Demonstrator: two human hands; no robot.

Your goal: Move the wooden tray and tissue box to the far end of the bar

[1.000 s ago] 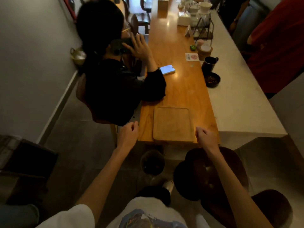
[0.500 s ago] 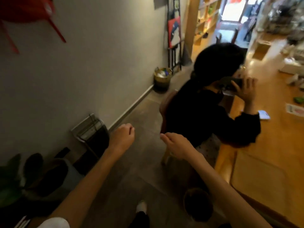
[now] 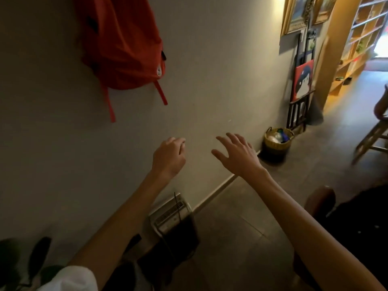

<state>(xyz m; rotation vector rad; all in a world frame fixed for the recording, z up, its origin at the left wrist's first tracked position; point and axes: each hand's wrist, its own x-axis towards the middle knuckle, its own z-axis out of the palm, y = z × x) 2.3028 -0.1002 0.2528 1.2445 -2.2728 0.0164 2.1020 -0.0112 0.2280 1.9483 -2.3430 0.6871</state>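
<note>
Neither the wooden tray nor the tissue box nor the bar shows in the head view; I face a grey wall. My left hand [image 3: 169,157] hangs in the air in front of the wall, fingers curled in, holding nothing. My right hand [image 3: 236,155] is beside it to the right, fingers spread apart and empty. Both arms reach forward from the bottom of the frame.
A red backpack [image 3: 123,45] hangs on the wall at upper left. A small heater [image 3: 170,213] stands on the floor by the wall. A woven basket [image 3: 277,141] sits further along. A wooden stool [image 3: 375,131] and a seated person's dark clothing [image 3: 357,219] are at the right.
My view has swung left, away from the bar and tray, to the wall. Both hands left the tray's edge and rose into the air; my right hand has opened.
</note>
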